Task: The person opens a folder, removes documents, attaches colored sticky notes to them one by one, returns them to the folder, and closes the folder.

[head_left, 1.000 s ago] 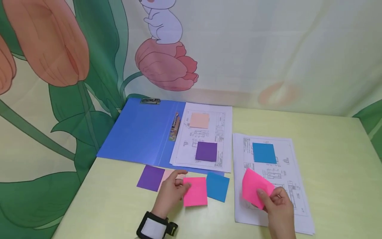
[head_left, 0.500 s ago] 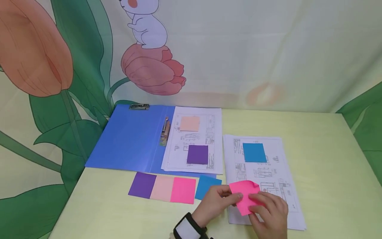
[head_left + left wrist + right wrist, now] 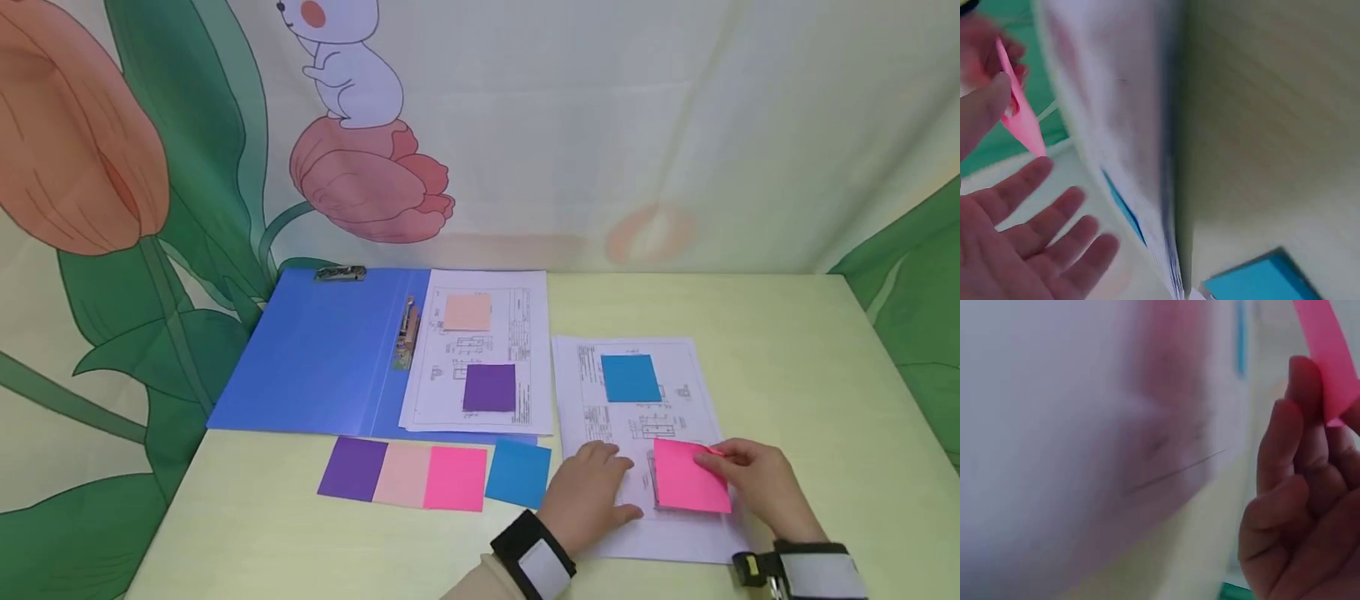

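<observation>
Right hand (image 3: 765, 487) pinches a bright pink note (image 3: 688, 477) over the front right part of a loose paper stack (image 3: 667, 542).

The note is clamped between thumb and fingers, raised just off the page, while the left hand (image 3: 588, 492) hovers near the stack's left edge with its fingers spread, holding nothing; a blue note (image 3: 630, 378) lies near the stack's back edge. Left of that hand, four squares form a row: blue square (image 3: 518, 472), pink square (image 3: 456, 479), pale pink square (image 3: 402, 475) and purple square (image 3: 352, 469). Behind them, at the back left corner of the table (image 3: 772, 350), an open blue folder (image 3: 300, 358) carries printed sheets (image 3: 435, 408) on its right side, with a peach note (image 3: 468, 312) toward their back edge and a purple note (image 3: 490, 387) toward their front edge.
</observation>
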